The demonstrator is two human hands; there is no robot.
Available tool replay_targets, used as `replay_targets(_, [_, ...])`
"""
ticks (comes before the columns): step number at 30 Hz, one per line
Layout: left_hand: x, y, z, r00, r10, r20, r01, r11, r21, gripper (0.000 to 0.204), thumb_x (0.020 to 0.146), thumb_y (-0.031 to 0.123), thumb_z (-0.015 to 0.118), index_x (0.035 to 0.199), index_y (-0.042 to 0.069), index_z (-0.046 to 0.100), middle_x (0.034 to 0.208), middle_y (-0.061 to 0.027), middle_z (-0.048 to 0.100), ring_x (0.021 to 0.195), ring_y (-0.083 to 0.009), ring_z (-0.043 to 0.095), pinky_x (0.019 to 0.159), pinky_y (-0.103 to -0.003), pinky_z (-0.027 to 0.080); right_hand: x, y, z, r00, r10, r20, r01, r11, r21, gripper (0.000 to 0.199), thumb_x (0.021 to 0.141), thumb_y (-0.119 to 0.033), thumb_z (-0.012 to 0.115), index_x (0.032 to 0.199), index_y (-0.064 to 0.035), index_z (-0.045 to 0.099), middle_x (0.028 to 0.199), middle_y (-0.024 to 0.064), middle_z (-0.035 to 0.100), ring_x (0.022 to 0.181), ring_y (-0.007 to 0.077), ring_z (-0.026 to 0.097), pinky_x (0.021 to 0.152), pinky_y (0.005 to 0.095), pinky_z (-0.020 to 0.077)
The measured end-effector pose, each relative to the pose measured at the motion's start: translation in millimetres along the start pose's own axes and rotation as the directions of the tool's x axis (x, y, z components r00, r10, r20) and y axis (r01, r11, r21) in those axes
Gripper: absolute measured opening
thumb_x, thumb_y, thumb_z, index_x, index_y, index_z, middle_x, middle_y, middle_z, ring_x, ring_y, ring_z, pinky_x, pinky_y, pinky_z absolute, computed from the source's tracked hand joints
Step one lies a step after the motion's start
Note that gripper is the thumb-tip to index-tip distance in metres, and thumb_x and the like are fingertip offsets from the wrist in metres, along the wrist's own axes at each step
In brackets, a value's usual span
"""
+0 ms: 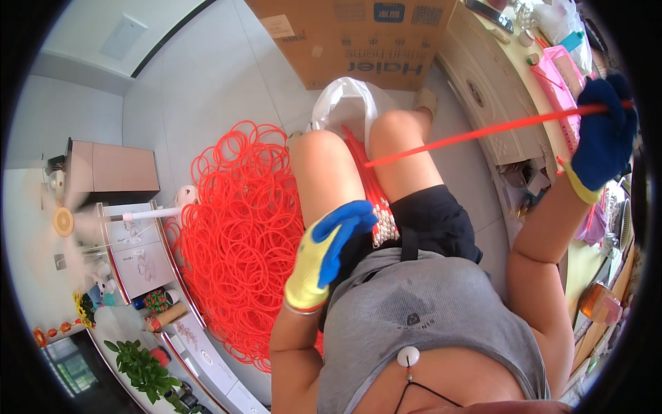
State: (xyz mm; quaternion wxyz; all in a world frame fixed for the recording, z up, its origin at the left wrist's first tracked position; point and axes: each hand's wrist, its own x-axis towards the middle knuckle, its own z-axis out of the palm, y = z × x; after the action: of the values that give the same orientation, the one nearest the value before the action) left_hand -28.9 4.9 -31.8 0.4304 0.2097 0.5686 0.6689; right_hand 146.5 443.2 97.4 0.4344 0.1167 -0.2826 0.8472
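Observation:
My right hand [601,138], in a blue and yellow work glove, is raised at the far right and closed on a red cord [483,132]. The cord stretches left over my thigh to a loose end above the gap between my legs. My left hand [334,241], gloved alike, is beside my left thigh with its fingers partly bent and nothing visible in them. Close to its fingertips, a bundle of red cords [372,181] with pale, metallic-looking ends [383,222] lies between my thighs.
A big heap of looped red cord [241,255] covers the floor at left. Beyond my knees are a white plastic bag [348,93] and a cardboard box [358,58]. A cluttered cabinet [476,90] with a pink basket [557,83] stands right; a blurred fan [63,222] is left.

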Motion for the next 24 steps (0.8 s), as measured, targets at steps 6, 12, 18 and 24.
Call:
replay_targets(6, [55, -64, 17, 0.994, -0.055, -0.090, -0.013, 0.780, -0.625, 0.059, 0.109, 0.043, 0.047, 0.148, -0.001, 0.051, 0.142, -0.0192, 0.062, 0.128, -0.0326, 0.062, 0.114, -0.048, 0.046, -37, -57, -52, 0.957, 0.192, -0.219, -0.091, 0.912, 0.400, 0.014, 0.101, -0.003, 0.055, 0.087, -0.0048, 0.054, 0.085, 0.0078, 0.054, 0.070, 0.0184, 0.047, 0.062, 0.0314, 0.0414])
replay_targets(12, [59, -69, -2, 0.990, -0.144, 0.006, 0.091, 0.594, -0.799, 0.047, 0.109, 0.036, 0.046, 0.140, 0.004, 0.060, 0.136, -0.0164, 0.067, 0.121, -0.0338, 0.067, 0.109, -0.051, 0.050, -90, -42, -135, 0.857, -0.104, -0.505, 0.263, 0.931, 0.254, 0.025, 0.091, 0.000, 0.060, 0.114, 0.0078, 0.064, 0.094, 0.0126, 0.063, 0.079, 0.0236, 0.051, 0.070, 0.0344, 0.0456])
replay_targets(18, [44, -53, 8, 0.982, -0.170, 0.083, 0.181, 0.708, -0.682, 0.046, 0.110, 0.032, 0.048, 0.140, -0.002, 0.058, 0.134, -0.0185, 0.066, 0.125, -0.0323, 0.064, 0.110, -0.047, 0.050, -98, -46, -163, 0.877, 0.048, -0.478, 0.188, 0.881, 0.434, 0.023, 0.090, 0.002, 0.061, 0.111, 0.0063, 0.066, 0.095, 0.0120, 0.064, 0.084, 0.0246, 0.051, 0.072, 0.0332, 0.0455])
replay_targets(24, [67, -51, -1, 0.957, 0.196, -0.215, -0.291, 0.596, -0.748, 0.049, 0.110, 0.033, 0.048, 0.151, 0.006, 0.049, 0.150, -0.0161, 0.056, 0.141, -0.0358, 0.051, 0.122, -0.052, 0.035, -103, -25, -181, 0.858, 0.151, -0.490, 0.090, 0.897, 0.434, 0.031, 0.090, 0.002, 0.062, 0.121, 0.0035, 0.067, 0.107, 0.0131, 0.068, 0.098, 0.0277, 0.054, 0.076, 0.0331, 0.0467])
